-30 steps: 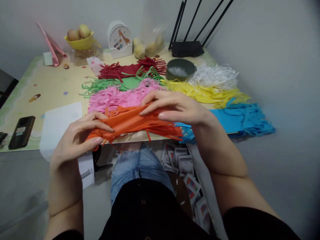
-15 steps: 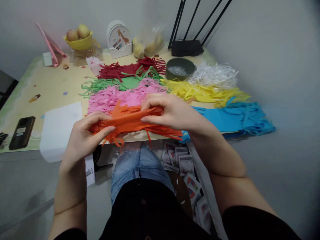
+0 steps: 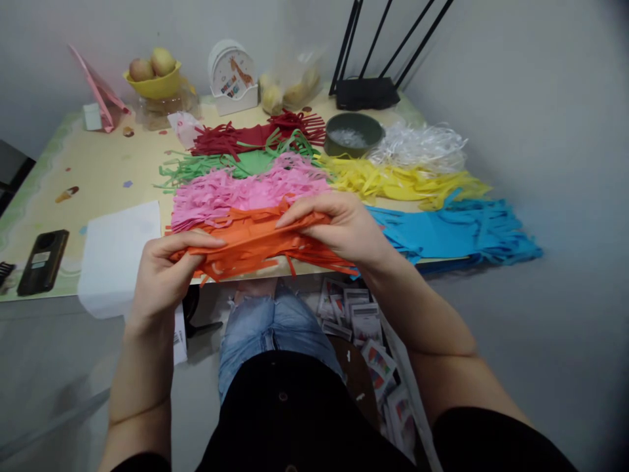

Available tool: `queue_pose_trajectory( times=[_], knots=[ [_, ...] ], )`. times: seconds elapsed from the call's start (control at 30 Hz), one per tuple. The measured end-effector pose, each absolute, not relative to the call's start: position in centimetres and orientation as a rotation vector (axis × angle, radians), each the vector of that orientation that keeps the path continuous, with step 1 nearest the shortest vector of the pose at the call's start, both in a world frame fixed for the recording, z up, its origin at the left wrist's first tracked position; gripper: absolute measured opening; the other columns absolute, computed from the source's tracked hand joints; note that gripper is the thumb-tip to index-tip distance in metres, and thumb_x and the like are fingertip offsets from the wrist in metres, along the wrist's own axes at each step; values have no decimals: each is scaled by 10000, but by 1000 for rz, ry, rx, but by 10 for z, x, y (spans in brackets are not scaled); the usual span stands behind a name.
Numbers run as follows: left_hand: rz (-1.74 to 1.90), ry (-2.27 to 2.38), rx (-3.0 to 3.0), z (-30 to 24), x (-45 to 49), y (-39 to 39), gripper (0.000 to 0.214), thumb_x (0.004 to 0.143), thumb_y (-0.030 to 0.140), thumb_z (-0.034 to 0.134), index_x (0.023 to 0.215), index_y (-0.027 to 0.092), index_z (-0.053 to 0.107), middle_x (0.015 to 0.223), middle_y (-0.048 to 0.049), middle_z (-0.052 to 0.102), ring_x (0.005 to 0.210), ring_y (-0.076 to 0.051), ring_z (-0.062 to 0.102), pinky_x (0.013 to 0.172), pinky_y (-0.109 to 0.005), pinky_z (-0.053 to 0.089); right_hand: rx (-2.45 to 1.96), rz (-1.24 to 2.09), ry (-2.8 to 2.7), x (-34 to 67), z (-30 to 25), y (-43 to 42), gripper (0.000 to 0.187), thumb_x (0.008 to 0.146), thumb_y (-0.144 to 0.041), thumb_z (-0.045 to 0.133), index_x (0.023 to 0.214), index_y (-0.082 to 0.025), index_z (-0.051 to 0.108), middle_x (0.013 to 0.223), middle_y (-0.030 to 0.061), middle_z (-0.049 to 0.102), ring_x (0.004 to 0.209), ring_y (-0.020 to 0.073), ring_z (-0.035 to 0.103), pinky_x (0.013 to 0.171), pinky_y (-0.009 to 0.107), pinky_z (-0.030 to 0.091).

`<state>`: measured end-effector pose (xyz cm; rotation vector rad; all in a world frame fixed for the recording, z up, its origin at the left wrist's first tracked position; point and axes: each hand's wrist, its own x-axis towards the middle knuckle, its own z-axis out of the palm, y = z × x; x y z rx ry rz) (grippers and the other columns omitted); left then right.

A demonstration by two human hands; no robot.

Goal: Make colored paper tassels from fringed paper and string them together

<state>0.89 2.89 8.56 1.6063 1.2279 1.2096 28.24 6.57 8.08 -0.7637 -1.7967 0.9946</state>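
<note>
Pink fringe (image 3: 216,196) lies just above the orange fringe (image 3: 250,239) at centre frame, blue fringe (image 3: 442,229) to the right, a phone (image 3: 43,262) far left on the tabletop (image 3: 113,157). Left hand (image 3: 162,272) and right hand (image 3: 348,233) both grip the orange, the right slightly lower than before, covering part of it.

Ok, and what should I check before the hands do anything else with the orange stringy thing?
1. Left hand gripping the orange fringe: ok, it pinches one end.
2. Right hand gripping it too: ok, farther along.
3. Phone away from it: ok, off to the left.
4. White sheet fully on the table: not ok, it hangs over the front edge.
5. Orange strips untangled: cannot tell, some are hidden.
</note>
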Motion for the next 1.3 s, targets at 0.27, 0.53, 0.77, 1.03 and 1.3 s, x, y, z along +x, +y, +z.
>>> queue_pose_trajectory(
  times=[0.27,0.53,0.77,1.03,1.3],
  knots=[
    [1061,1217,1915,92,-2,28,220,896,303,652,1044,244,804,934,-74,768,803,-189,703,724,-288,577,-694,979,-1810,284,81,68,167,814,-144,636,831,-178,799,850,47,764,796,141,694,770,265,547],
    [799,1322,2358,106,22,35,308,912,340,593,1156,220,737,1133,-69,772,1042,-232,701,1057,-395,486,-817,912,-2002,286,101,64,265,853,-133,580,998,-181,796,926,29,775,831,143,697,806,271,538],
    [606,1289,2401,118,31,42,248,877,313,530,769,182,710,683,-21,694,607,-146,594,588,-247,412,-859,646,-2317,289,127,68,432,816,-373,782,1220,-232,717,1170,75,740,1063,242,664,899,358,527],
    [860,1345,2088,118,20,37,163,836,273,647,859,187,783,756,-15,748,626,-141,629,614,-242,497,-875,777,-2249,281,117,74,136,803,-128,603,821,-150,736,727,3,706,670,114,606,643,232,420],
    [1173,1105,1695,92,5,34,171,790,146,694,831,253,823,842,-42,761,798,-179,705,731,-294,579,-797,1028,-1739,281,82,65,193,779,-162,589,854,-177,766,835,24,732,713,119,659,657,236,538]
  ],
)
